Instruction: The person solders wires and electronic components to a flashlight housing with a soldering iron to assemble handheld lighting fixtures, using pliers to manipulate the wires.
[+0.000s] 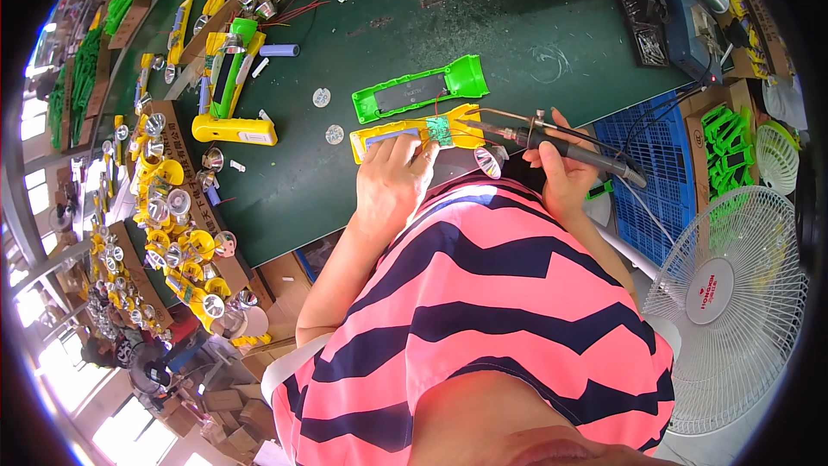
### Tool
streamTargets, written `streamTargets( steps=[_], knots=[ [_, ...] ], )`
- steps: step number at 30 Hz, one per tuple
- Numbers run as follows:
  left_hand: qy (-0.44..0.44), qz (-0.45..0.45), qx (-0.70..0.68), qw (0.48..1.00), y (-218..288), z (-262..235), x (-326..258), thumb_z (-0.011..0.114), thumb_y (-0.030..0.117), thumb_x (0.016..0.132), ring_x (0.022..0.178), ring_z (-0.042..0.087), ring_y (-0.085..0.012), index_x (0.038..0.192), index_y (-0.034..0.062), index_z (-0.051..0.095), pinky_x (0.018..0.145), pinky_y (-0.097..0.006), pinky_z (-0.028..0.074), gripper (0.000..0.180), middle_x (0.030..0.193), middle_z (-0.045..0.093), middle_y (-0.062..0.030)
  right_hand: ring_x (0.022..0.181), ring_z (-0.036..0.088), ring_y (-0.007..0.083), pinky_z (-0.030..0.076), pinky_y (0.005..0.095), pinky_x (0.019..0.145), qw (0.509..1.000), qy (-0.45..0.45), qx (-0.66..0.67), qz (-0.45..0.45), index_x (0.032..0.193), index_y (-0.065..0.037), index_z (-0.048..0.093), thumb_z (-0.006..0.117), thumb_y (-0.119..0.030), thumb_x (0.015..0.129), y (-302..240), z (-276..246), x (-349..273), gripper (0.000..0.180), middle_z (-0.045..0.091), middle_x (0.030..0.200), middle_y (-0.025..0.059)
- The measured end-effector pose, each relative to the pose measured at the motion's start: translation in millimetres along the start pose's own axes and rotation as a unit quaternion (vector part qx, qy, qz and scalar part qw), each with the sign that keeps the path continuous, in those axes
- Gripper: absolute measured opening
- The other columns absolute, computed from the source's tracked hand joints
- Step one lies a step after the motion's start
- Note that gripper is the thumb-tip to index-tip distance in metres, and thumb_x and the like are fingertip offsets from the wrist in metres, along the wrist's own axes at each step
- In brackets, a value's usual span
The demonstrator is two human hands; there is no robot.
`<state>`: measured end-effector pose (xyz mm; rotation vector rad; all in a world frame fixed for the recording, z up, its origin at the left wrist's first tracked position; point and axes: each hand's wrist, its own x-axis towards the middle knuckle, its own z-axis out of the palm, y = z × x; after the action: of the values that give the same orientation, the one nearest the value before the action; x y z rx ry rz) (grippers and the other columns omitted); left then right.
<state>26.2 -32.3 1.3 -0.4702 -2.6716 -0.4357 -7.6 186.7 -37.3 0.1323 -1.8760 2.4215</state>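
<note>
My left hand (392, 183) is closed on a yellow flashlight housing half (360, 143) at the table's near edge, fingers pressing near its green circuit board (438, 130). A bluish battery cell (398, 134) lies inside the housing, partly under my fingers. In my right hand (565, 174) is a soldering iron (595, 155) with a black handle and a thin metal tube fixed beside it. Its tip points left at the board; whether it touches, I cannot tell. A shiny reflector (488, 162) hangs by the housing's right end. Just beyond lies a green housing half (420, 91) with a dark panel.
Yellow and green lamp parts (233, 125) and a loose battery cell (280, 50) lie left. Cardboard trays (177, 151) hold several yellow housings with reflectors. At right stand a blue-grey soldering station (690, 30), blue crate (642, 142) and white fan (733, 311).
</note>
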Motion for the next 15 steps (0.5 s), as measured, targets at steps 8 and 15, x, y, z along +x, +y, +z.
streamTargets(
  steps=[8,15],
  knots=[
    [0.078,-0.171,0.043,0.981,-46.0,-9.5,25.9,0.06,0.005,0.066,0.073,0.055,-0.027,0.094,0.0087,0.064,0.066,-0.037,0.046,0.028,0.079,0.055,-0.0111,0.065,0.063,0.0181,0.05,0.0224,0.055,0.992,0.043,-0.039,-0.112,0.109,0.008,0.049,0.057,0.003,0.079,-9.9,-32.3,15.0,0.031,0.057,0.103,0.0187],
    [0.066,-0.25,-0.004,0.966,-62.7,-0.6,-3.7,0.055,0.001,0.068,0.08,0.055,-0.0296,0.09,0.0073,0.065,0.066,-0.037,0.047,0.024,0.087,0.051,-0.0124,0.056,0.059,0.0161,0.048,0.0233,0.053,0.954,0.068,-0.133,-0.26,0.107,0.006,0.043,0.049,-0.003,0.087,-61.5,-67.8,63.3,0.023,0.062,0.077,0.017]
  ],
)
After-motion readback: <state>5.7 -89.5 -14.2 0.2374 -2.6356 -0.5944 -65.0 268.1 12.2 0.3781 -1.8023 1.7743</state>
